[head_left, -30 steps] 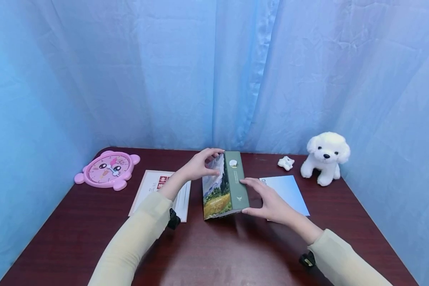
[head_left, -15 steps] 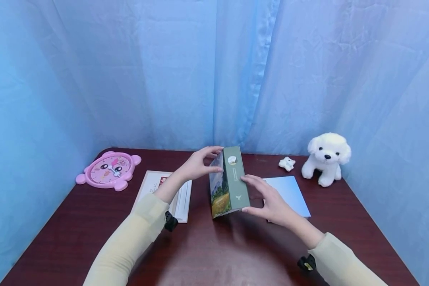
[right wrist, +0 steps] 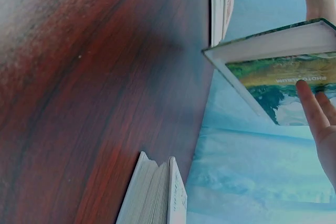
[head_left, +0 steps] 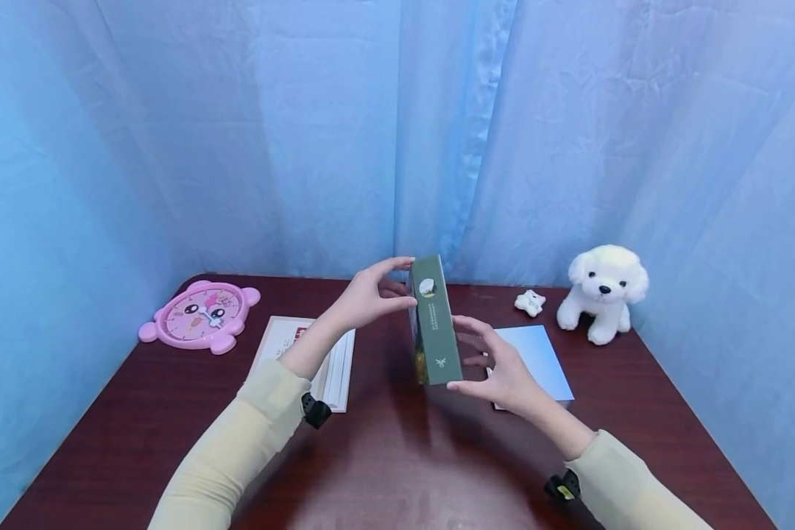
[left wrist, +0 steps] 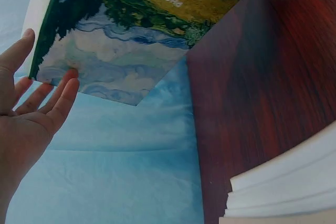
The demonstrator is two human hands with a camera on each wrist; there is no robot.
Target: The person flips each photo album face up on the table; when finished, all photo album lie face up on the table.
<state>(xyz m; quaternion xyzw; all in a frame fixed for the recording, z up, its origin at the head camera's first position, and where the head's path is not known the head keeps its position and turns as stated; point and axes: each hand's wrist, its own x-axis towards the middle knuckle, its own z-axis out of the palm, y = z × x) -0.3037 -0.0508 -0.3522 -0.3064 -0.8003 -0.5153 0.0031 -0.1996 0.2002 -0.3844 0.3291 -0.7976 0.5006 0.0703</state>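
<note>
Photo album held spine-up between two hands

From my distant seat I see the photo album (head_left: 437, 324) tilted above the middle of the table (head_left: 397, 471), its green spine facing up, a shadow below it. The left hand (head_left: 379, 293) pinches the far end, thumb at the spine's edge and fingers on the cover. The right hand (head_left: 503, 372) grips the near end, thumb at the bottom corner, other fingers spread along the opposite cover.

I judge it light to moderate in weight, with stiff boards around a looser page block (right wrist: 286, 43). The covers look smooth and could slip, and the corners could dent, so I favour holding close to the spine, one hand at each end, both covers kept together.

The table is dark, reddish and slightly glossy. A white book (head_left: 338, 375) lies on the left, a pale-blue book (head_left: 539, 361) on the right. Farther out sit a pink clock (head_left: 202, 316), a small white star toy (head_left: 530, 302) and a plush dog (head_left: 603, 298), with blue curtains (head_left: 331, 147) around.
</note>
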